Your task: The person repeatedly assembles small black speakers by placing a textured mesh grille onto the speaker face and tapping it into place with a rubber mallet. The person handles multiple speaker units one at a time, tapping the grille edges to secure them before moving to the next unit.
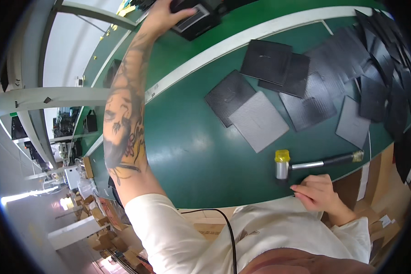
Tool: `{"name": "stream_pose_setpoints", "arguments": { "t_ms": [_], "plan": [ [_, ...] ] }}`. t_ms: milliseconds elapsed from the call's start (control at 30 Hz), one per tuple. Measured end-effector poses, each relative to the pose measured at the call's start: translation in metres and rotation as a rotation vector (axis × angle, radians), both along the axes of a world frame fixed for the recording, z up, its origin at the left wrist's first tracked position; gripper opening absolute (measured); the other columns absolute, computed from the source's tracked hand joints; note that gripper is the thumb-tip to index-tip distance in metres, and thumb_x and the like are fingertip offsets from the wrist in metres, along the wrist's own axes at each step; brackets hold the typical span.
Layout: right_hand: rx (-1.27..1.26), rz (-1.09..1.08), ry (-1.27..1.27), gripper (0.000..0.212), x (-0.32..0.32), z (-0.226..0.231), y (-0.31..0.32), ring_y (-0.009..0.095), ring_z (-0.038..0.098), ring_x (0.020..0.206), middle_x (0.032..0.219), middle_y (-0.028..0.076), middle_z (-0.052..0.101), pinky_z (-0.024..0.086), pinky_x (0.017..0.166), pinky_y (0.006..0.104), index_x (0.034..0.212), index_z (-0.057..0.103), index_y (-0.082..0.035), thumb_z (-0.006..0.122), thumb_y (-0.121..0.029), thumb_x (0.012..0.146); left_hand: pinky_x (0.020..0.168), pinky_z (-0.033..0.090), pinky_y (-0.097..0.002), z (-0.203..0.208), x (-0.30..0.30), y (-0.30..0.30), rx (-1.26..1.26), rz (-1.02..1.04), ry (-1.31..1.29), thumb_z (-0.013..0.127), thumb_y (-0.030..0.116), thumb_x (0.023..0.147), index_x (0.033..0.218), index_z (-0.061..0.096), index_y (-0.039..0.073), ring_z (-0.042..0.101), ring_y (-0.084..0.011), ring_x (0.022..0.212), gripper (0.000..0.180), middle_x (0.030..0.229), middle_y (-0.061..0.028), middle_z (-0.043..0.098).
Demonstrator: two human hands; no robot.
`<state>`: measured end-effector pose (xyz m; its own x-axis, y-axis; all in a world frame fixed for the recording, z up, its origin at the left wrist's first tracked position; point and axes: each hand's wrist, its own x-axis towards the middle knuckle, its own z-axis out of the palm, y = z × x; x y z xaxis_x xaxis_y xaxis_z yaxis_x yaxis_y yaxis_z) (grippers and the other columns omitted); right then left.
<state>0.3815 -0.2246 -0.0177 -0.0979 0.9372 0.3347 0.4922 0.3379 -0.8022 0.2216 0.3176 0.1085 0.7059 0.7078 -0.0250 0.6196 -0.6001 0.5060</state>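
Observation:
My left arm stretches to the far edge of the view, where my left hand (pixel 163 17) is at a black box (pixel 198 20) with a silver-edged panel. Its thumb lies over the box's near side and the hand looks closed on it; the other fingers are mostly hidden. At the near table edge my right hand (pixel 316 192) is curled, with no object visible in it. Just beyond it lies a mallet (pixel 282 166) with a metal head, a yellow face and a black handle, apart from the fingers.
Black textured square panels (pixel 266 61) and a grey panel (pixel 259 121) lie loosely on the green table (pixel 182 150). More dark panels (pixel 379 68) are heaped at the right. A white rail (pixel 242 39) separates the table from a green belt (pixel 278 13). Cartons (pixel 98 237) stand lower left.

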Motion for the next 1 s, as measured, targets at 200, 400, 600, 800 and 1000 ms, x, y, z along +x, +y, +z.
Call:
{"name": "stream_pose_setpoints", "arguments": {
  "t_ms": [200, 400, 600, 800, 1000],
  "plan": [
    [-0.171, 0.053, 0.100, 0.026, 0.015, -0.001, -0.014, 0.019, 0.063, 0.058, 0.068, 0.003, 0.065, 0.047, 0.049, 0.0309, 0.098, 0.077, -0.004, 0.075, -0.002, 0.072, 0.103, 0.049, -0.0445, -0.041, -0.124, 0.125, 0.545, 0.217, 0.033, 0.062, 0.059, 0.093, 0.143, 0.052, 0.003, 0.058, -0.0342, 0.124, 0.076, 0.139, -0.0244, 0.053],
    [-0.250, -0.014, 0.051, 0.024, 0.016, 0.006, -0.016, 0.018, 0.063, 0.056, 0.067, 0.003, 0.066, 0.047, 0.049, 0.0296, 0.100, 0.076, -0.006, 0.072, -0.004, 0.076, 0.120, 0.022, -0.0714, 0.006, -0.150, 0.084, 0.417, 0.406, 1.433, 0.094, 0.058, 0.059, 0.165, 0.023, 0.033, 0.011, -0.0393, 0.159, 0.130, 0.173, -0.0108, 0.015],
    [-0.131, 0.007, 0.149, 0.018, 0.027, -0.016, -0.033, 0.019, 0.063, 0.055, 0.065, 0.003, 0.066, 0.049, 0.052, 0.0292, 0.099, 0.071, -0.003, 0.067, -0.005, 0.083, 0.119, 0.028, -0.0708, -0.016, -0.229, 0.132, 0.180, 0.290, 1.526, 0.100, 0.050, 0.048, 0.166, 0.011, 0.037, 0.008, -0.0439, 0.158, 0.148, 0.174, -0.0136, 0.007],
    [-0.153, 0.044, 0.087, 0.028, 0.016, -0.010, -0.022, 0.015, 0.051, 0.048, 0.057, -0.001, 0.050, 0.039, 0.039, 0.0317, 0.105, 0.076, -0.004, 0.074, -0.005, 0.078, 0.111, 0.048, -0.0548, -0.008, -0.183, 0.108, 0.170, 0.301, 1.185, 0.094, 0.022, 0.057, 0.157, 0.038, 0.032, 0.049, -0.0453, 0.138, 0.115, 0.152, -0.0220, 0.041],
    [0.003, 0.018, 0.029, 0.026, 0.007, -0.010, -0.002, 0.019, 0.054, 0.049, 0.059, 0.004, 0.056, 0.041, 0.042, 0.0341, 0.104, 0.076, -0.001, 0.076, 0.001, 0.077, 0.118, 0.038, -0.0482, 0.019, -0.186, 0.063, 0.549, 0.081, 0.183, 0.093, 0.030, 0.067, 0.152, 0.041, 0.016, 0.045, -0.0417, 0.138, 0.100, 0.144, -0.0236, 0.044]
  ]
}}
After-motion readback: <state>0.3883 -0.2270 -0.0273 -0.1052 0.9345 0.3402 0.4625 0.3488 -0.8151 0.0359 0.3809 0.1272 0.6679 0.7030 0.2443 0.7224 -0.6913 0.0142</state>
